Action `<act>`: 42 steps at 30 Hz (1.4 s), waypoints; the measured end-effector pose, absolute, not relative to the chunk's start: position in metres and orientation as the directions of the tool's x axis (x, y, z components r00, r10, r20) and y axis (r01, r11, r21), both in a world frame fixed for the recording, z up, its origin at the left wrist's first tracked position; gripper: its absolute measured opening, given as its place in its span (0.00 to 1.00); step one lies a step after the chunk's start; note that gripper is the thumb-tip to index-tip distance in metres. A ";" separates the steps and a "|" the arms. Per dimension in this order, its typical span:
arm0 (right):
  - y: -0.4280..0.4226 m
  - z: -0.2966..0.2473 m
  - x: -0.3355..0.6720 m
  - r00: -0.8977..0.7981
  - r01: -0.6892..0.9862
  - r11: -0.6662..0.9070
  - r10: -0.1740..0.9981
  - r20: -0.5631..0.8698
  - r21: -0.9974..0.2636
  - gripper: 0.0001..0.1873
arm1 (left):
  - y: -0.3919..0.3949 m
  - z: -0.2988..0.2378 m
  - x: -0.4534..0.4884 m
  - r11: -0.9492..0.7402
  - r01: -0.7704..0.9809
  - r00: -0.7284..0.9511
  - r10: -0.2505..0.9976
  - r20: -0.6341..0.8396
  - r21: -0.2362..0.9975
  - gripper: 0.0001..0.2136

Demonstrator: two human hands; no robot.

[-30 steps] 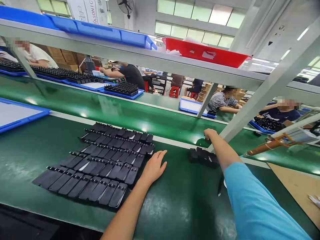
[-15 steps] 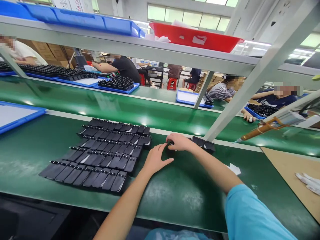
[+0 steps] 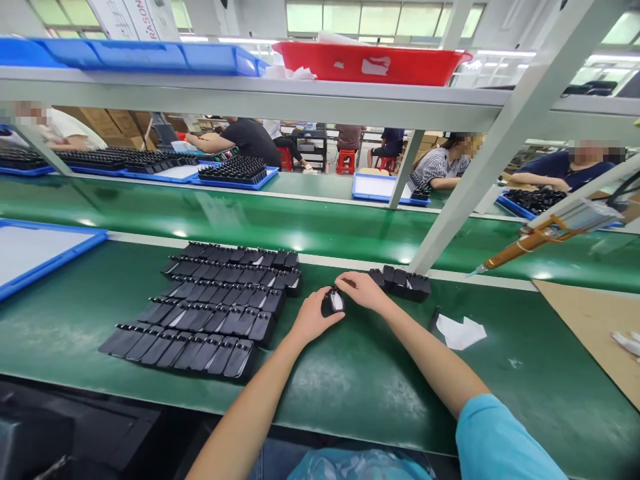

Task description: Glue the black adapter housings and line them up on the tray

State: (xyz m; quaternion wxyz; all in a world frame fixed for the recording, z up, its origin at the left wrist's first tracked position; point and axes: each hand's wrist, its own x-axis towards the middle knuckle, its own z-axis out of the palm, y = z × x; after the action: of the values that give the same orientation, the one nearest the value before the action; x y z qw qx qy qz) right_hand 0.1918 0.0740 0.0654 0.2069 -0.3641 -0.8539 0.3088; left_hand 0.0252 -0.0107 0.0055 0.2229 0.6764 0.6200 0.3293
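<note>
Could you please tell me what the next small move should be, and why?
I would probably steady the black part in the left hand and let the right hand work at its upper end: the left holds it, and the right sits beside that end, though contact is unclear.

Matt plastic-looking black pieces (image 3: 200, 321), smooth tabletop (image 3: 360, 373) (shiny in patches), glossy red plastic tub (image 3: 317, 61)

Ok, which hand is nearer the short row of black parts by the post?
Right. The right hand is by the short row, at its left end; the left hand, holding a black part, is farther left.
</note>
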 end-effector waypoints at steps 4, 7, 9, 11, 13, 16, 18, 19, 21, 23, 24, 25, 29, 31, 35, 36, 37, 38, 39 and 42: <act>0.073 0.060 0.190 -0.669 0.422 0.557 0.724 0.168 -0.715 0.17 | -0.011 0.007 0.023 -0.124 0.664 0.021 0.989 0.148 0.737 0.32; 0.074 0.057 0.191 -0.684 0.382 0.580 0.701 0.201 -0.720 0.16 | -0.010 0.007 0.022 -0.141 0.551 0.041 0.989 0.142 0.823 0.38; 0.074 0.055 0.191 -0.697 0.361 0.600 0.682 0.220 -0.714 0.15 | -0.010 0.007 0.021 -0.177 0.455 0.056 0.984 0.170 0.873 0.43; 0.074 0.055 0.192 -0.718 0.341 0.625 0.655 0.234 -0.702 0.14 | -0.009 0.008 0.020 -0.216 0.387 0.068 0.976 0.206 0.896 0.45; 0.074 0.056 0.193 -0.739 0.329 0.651 0.629 0.243 -0.684 0.12 | -0.009 0.009 0.019 -0.229 0.367 0.082 0.973 0.214 0.902 0.42; 0.076 0.060 0.196 -0.744 0.348 0.674 0.622 0.245 -0.652 0.10 | -0.009 0.008 0.019 -0.198 0.383 0.085 0.980 0.179 0.902 0.40; 0.078 0.064 0.198 -0.738 0.375 0.678 0.631 0.238 -0.632 0.08 | -0.008 0.006 0.019 -0.178 0.373 0.079 0.984 0.160 0.910 0.42; 0.078 0.066 0.199 -0.740 0.384 0.681 0.631 0.233 -0.624 0.07 | -0.008 0.005 0.019 -0.172 0.359 0.078 0.985 0.154 0.917 0.43; 0.079 0.069 0.201 -0.755 0.384 0.696 0.615 0.228 -0.607 0.06 | -0.008 0.003 0.018 -0.165 0.317 0.073 0.986 0.149 0.934 0.45; 0.079 0.072 0.203 -0.780 0.363 0.722 0.581 0.232 -0.589 0.06 | -0.007 0.003 0.018 -0.165 0.277 0.070 0.986 0.152 0.946 0.47; 0.079 0.073 0.204 -0.791 0.350 0.736 0.564 0.237 -0.580 0.06 | -0.007 0.004 0.018 -0.167 0.266 0.072 0.986 0.153 0.949 0.47; 0.078 0.074 0.204 -0.801 0.337 0.748 0.547 0.243 -0.571 0.06 | -0.007 0.004 0.018 -0.169 0.261 0.076 0.985 0.154 0.950 0.47; 0.075 0.072 0.202 -0.819 0.299 0.781 0.505 0.272 -0.548 0.09 | -0.008 0.005 0.018 -0.166 0.285 0.076 0.986 0.150 0.944 0.44; 0.074 0.070 0.200 -0.818 0.290 0.785 0.500 0.285 -0.548 0.11 | -0.008 0.005 0.018 -0.170 0.305 0.078 0.985 0.153 0.937 0.41; 0.075 0.064 0.199 -0.820 0.263 0.775 0.493 0.291 -0.574 0.13 | -0.007 0.004 0.016 -0.189 0.325 0.102 0.981 0.164 0.927 0.33; 0.075 0.062 0.198 -0.820 0.258 0.771 0.493 0.290 -0.582 0.13 | -0.007 0.004 0.016 -0.187 0.323 0.107 0.981 0.161 0.928 0.32; 0.075 0.061 0.198 -0.818 0.255 0.766 0.497 0.291 -0.590 0.13 | -0.007 0.004 0.016 -0.184 0.321 0.108 0.982 0.157 0.929 0.32; 0.074 0.060 0.197 -0.812 0.256 0.759 0.504 0.293 -0.599 0.12 | -0.007 0.004 0.016 -0.183 0.319 0.108 0.982 0.156 0.930 0.32; 0.073 0.059 0.196 -0.804 0.259 0.750 0.517 0.294 -0.609 0.11 | -0.007 0.004 0.016 -0.185 0.317 0.109 0.981 0.158 0.930 0.32; 0.070 0.057 0.193 -0.766 0.279 0.707 0.572 0.293 -0.650 0.09 | -0.007 0.003 0.017 -0.187 0.312 0.104 0.981 0.162 0.931 0.33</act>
State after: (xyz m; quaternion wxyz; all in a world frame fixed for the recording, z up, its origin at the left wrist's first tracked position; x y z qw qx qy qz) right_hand 0.1928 0.0704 0.0573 0.2446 -0.2389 -0.8909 0.2990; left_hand 0.0166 -0.0067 0.0033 0.3845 0.6359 0.5084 0.4351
